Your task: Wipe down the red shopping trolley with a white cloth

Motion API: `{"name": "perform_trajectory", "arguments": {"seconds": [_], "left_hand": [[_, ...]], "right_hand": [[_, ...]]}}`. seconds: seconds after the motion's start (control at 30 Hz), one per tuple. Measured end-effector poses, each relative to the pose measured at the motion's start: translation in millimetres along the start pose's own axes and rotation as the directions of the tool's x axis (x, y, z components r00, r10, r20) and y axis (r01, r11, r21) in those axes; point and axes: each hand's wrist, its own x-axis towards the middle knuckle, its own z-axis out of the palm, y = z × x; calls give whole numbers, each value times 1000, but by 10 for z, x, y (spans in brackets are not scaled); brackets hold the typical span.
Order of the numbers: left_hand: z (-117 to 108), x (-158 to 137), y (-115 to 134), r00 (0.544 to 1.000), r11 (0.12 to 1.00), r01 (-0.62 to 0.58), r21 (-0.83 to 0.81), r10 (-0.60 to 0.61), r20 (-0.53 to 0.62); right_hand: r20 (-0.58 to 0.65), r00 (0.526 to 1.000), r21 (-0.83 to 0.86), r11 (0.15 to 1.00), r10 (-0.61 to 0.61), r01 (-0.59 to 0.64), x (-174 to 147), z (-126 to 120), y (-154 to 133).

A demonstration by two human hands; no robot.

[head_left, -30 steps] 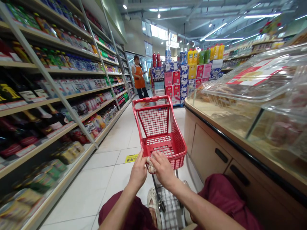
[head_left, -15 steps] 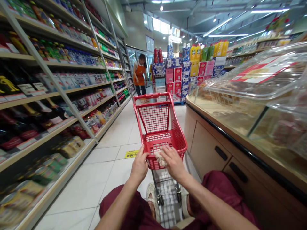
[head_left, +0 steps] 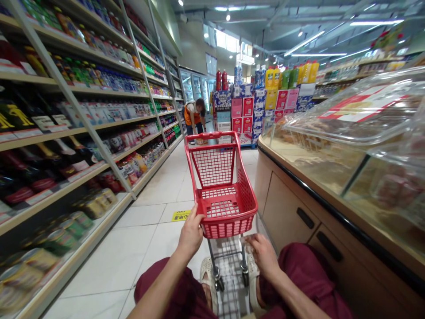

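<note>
A small red shopping cart point(head_left: 247, 188) with a grid basket stands between my knees on grey legs with casters. My left hand point(head_left: 191, 232) is closed on the near left corner of its basket rim. Below the basket's near right corner, my right hand point(head_left: 260, 251) is bunched around a pale cloth point(head_left: 245, 241), beside the cart's right front leg. Only a little of the cloth shows past the fingers.
Drink shelves point(head_left: 116, 122) line the left side. A wooden display counter point(head_left: 282, 208) with plastic-covered food stands close on the right. Ahead, a person in an orange apron point(head_left: 192, 116) bends beside stacked drink cartons point(head_left: 244, 117). A yellow floor sticker point(head_left: 181, 215) lies left of the cart.
My right hand has moved from the basket's near rim down and right to beside the leg, taking the cloth along. My left hand stays on the rim. The person ahead has bent lower.
</note>
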Motion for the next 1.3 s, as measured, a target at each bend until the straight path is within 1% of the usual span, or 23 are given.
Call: {"name": "perform_trajectory", "arguments": {"seconds": [0.1, 0.13, 0.17, 0.27, 0.33, 0.4, 0.47, 0.53, 0.6, 0.67, 0.77, 0.9, 0.97, 1.03, 1.1, 1.23, 1.3], "left_hand": [[14, 2, 14, 1000, 1000, 15, 4, -15, 4], [16, 3, 20, 1000, 1000, 21, 4, -21, 3], [18, 4, 24, 1000, 1000, 25, 3, -25, 1], [13, 8, 27, 1000, 1000, 23, -3, -23, 8], [5, 8, 22, 1000, 1000, 16, -6, -16, 15], [-7, 5, 18, 1000, 1000, 12, -16, -12, 16], [-25, 3, 17, 1000, 999, 17, -30, -17, 14], [-47, 3, 18, 999, 999, 26, -44, -25, 23], [-68, 7, 17, 999, 998, 30, -50, -28, 41], [-82, 13, 16, 998, 998, 26, -50, -23, 64], [-83, 17, 25, 997, 999, 26, -43, -23, 71], [-76, 10, 50, 998, 998, 46, -40, -45, 42], [-82, 9, 51, 997, 998, 51, -29, -50, 54], [-89, 11, 41, 996, 999, 45, -12, -44, 83], [-89, 16, 30, 995, 999, 41, 5, -41, 96], [-82, 18, 40, 997, 999, 46, 22, -47, 66], [-85, 17, 51, 997, 998, 48, 27, -50, 65]], "right_hand": [[-140, 990, 17, 1000, 14, -12, 138, -163, 91], [-173, 985, 23, 1000, 19, -15, 200, -184, 106], [-178, 984, 30, 999, 17, -11, 245, -178, 110], [-92, 995, 59, 998, -34, 39, 239, -53, 39], [-47, 997, 72, 995, -61, 64, 197, 42, -94], [-30, 995, 94, 990, -99, 102, 223, 102, -284], [-14, 988, 109, 982, -152, 153, 321, 158, -483], [5, 981, 90, 977, -193, 192, 409, 248, -635], [30, 979, 57, 978, -204, 202, 410, 358, -713], [51, 978, 37, 979, -201, 199, 339, 427, -736], [65, 982, 31, 984, -178, 176, 281, 376, -768], [65, 983, 75, 983, -172, 167, 440, 264, -844], [81, 979, 59, 982, -186, 182, 469, 285, -820], [95, 978, 28, 982, -188, 186, 415, 307, -745], [85, 982, 20, 986, -168, 166, 338, 265, -649], [-28, 989, 86, 985, -147, 149, 327, 17, -445], [-73, 991, 65, 991, -116, 121, 342, -51, -317]]}}
